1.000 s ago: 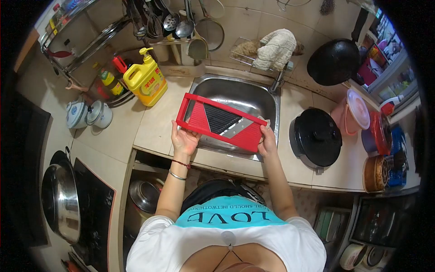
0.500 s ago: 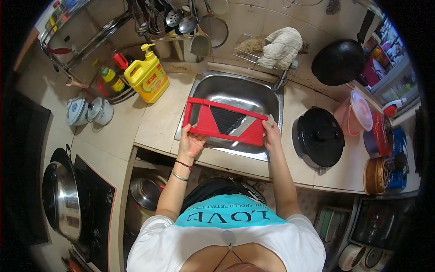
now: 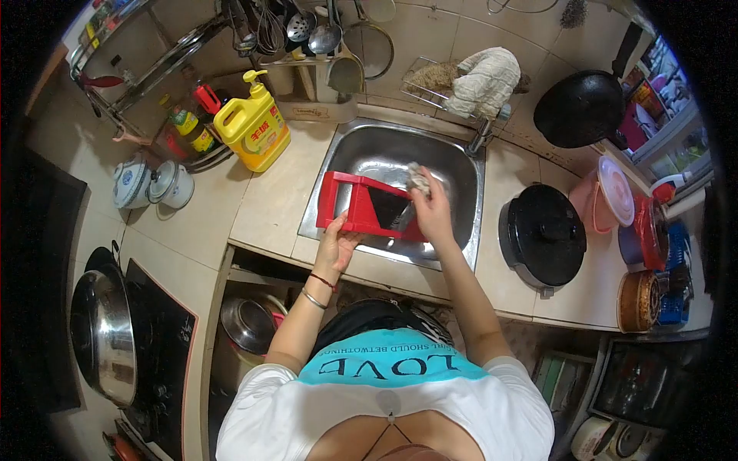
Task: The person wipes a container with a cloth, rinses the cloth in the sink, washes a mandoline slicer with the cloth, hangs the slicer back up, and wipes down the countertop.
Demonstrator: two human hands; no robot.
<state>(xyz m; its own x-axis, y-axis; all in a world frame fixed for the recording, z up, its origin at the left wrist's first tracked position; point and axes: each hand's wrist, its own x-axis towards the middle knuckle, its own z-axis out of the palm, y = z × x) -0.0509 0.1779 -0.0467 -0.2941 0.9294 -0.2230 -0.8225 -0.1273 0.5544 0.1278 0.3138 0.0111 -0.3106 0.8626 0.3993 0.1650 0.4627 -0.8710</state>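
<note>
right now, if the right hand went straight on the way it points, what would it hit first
Past the rag it holds, the right hand would probably meet the sink's far wall; its height is unclear, so it might pass over and reach the tiles.

Over the sink (image 3: 377, 150), the left hand (image 3: 337, 244) holds a red slicer (image 3: 367, 207) near one end, while the right hand (image 3: 434, 215), toward the other end, grasps a small cloth (image 3: 417, 177). On the counter (image 3: 269, 207), a yellow bottle (image 3: 260, 134) and a black pot (image 3: 547, 238) flank the sink.
</note>
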